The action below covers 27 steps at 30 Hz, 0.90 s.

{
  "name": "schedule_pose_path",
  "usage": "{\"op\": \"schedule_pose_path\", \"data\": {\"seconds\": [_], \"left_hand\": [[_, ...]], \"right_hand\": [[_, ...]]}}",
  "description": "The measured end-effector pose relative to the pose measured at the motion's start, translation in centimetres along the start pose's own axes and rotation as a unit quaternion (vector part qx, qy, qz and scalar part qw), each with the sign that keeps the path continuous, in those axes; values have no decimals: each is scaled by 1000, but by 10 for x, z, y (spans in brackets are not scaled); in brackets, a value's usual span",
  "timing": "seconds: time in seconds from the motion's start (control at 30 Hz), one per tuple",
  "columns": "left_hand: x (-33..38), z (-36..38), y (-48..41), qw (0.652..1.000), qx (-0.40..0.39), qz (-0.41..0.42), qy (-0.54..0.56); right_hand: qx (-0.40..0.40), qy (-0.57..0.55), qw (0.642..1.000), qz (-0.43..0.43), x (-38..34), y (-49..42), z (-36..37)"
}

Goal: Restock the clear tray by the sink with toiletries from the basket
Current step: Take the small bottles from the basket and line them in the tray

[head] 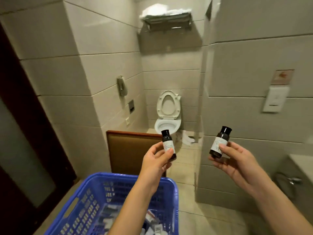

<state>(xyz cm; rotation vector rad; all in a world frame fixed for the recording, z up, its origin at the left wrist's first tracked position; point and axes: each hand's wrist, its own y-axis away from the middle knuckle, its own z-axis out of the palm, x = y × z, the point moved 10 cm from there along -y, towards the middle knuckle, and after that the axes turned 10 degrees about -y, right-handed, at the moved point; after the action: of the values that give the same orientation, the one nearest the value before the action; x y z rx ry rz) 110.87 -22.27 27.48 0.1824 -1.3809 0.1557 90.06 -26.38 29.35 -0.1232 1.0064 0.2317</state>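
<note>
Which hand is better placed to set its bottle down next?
Likely the right hand: its bottle is nearer the counter edge at far right; the left hand is by the basket. Tray unseen.

Toilet (167,122): stood white against the far tiled wall, seat and lid raised.
Towel rack (166,21): was mounted high above the toilet and carried folded white towels (162,10).
Wall phone (121,86): hung on the left wall.
Chair (133,150): showed a brown padded back in a wooden frame, near the toilet.
Door (25,133): was dark wood with a frosted pane, far left.
Sign (282,77): was fixed on the right wall, just above a white wall box (275,101).
</note>
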Motion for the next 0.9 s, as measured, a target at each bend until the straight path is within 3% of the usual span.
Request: {"op": "schedule_pose_path", "data": {"seconds": [0.2,0.47,0.7,0.9], "left_hand": [[-30,181,2,986,-166,-19,-17],[-131,441,111,923,-367,-115,-12],[-203,566,229,848,-492,-193,-43],[-244,628,314,781,-575,-235,-70]], "right_hand": [[102,10,992,-71,-83,78,-131],[278,-12,954,-110,-154,259,-320],[380,-4,915,-136,-171,397,-413],[462,3,876,-138,-168,484,-459]]}}
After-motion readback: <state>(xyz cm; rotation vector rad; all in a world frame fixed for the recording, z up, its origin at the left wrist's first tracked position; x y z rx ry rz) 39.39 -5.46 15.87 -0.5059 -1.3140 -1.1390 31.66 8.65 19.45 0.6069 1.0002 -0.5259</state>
